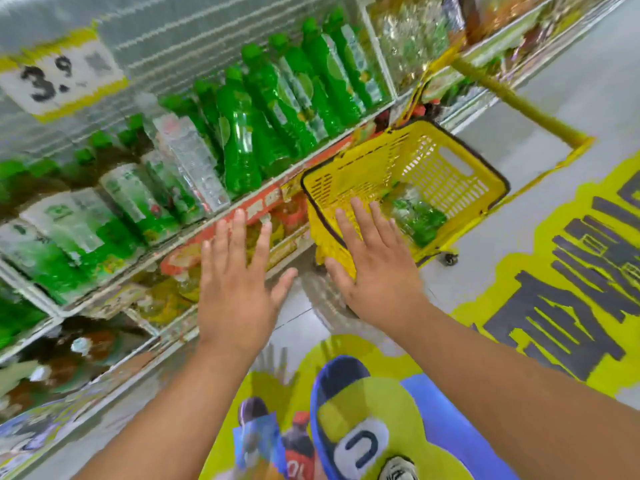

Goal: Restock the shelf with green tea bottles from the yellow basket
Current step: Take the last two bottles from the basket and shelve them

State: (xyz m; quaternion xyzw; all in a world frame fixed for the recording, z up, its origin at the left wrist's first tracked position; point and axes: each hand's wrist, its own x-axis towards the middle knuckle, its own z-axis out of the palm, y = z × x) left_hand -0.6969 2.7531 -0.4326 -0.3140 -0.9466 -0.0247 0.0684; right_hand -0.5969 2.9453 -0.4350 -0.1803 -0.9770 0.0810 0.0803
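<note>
Overhead, blurred price tag (59, 76) seemingly reads "3.9", hands (239, 292) empty

Shelf (221, 221): white board, red price strip along front edge; rows of green tea bottles (263, 109) standing on it. Floor (571, 98): grey, yellow graphics; yellow basket (349, 174) resting on it beside shelf.

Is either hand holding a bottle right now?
No, the left hand and right hand are both spread open and empty, near the yellow basket.
</note>
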